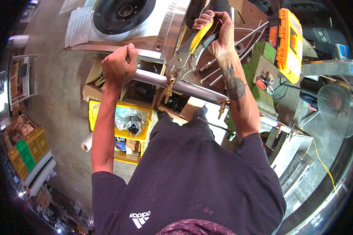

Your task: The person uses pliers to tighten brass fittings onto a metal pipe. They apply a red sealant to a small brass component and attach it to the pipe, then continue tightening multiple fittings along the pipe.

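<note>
Yellow crates (106, 117) and an orange case (289, 43) are seen around the steel pipe (184, 87). The pipe is gripped by the left hand (119, 66). Yellow-handled locking pliers (188, 53) are squeezed by the right hand (217, 29), jaws at a brass fitting (169, 87).

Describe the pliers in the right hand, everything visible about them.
The pliers are locking-type, bare grey metal with a yellow sleeve on one handle. The right hand squeezes both handles near the top of the picture, so the tool slants down to the left. Its jaws are closed at a small brass fitting that sticks out from the shiny metal pipe. The left hand has its grip on that pipe further left.
</note>
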### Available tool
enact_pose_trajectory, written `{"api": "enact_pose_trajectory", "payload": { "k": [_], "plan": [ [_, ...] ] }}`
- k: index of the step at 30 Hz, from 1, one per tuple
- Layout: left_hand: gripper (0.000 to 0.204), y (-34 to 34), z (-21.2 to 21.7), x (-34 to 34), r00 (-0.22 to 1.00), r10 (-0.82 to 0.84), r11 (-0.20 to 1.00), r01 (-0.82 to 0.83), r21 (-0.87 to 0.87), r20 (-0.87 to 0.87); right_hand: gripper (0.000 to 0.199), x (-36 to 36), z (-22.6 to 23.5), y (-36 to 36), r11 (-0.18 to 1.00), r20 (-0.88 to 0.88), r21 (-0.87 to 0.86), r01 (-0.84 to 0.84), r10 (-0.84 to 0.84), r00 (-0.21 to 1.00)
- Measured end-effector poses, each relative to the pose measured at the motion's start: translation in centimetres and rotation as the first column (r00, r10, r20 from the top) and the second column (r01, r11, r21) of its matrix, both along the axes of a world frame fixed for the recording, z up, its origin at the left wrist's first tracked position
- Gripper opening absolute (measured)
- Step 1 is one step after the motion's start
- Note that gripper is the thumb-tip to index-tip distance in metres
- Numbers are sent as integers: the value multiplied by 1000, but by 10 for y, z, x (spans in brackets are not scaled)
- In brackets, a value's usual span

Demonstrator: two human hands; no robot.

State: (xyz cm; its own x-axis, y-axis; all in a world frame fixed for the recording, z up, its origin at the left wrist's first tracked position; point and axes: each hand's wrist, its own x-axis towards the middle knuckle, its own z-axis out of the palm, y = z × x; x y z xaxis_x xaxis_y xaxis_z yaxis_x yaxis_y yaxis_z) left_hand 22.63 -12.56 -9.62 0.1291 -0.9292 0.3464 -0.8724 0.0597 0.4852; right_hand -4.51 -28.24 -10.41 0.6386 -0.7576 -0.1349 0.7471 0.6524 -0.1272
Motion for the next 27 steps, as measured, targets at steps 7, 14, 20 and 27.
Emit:
{"api": "enact_pose_trajectory", "payload": {
  "k": [7, 14, 20, 27],
  "plan": [
    [36, 0, -3, 2, 1000, 0, 1000, 0, -16, 17, 14, -1, 6, 2, 1000, -27, -7, 20, -20, 999],
    [35, 0, -1, 1, 999, 13, 1000, -13, -2, 40, 16, -4, 0, 1, 1000, -17, 9, 12, -12, 1000],
    [35, 2, -4, 3, 999, 5, 1000, -5, -15, 32, 14, -3, 4, 4, 1000, -44, 0, 22, -22, 999],
    [36, 1, -2, 3, 999, -1, 1000, 1, -14, 36, 15, -7, 0, 3, 999, -8, 40, 19, -18, 1000]
  ]
}}
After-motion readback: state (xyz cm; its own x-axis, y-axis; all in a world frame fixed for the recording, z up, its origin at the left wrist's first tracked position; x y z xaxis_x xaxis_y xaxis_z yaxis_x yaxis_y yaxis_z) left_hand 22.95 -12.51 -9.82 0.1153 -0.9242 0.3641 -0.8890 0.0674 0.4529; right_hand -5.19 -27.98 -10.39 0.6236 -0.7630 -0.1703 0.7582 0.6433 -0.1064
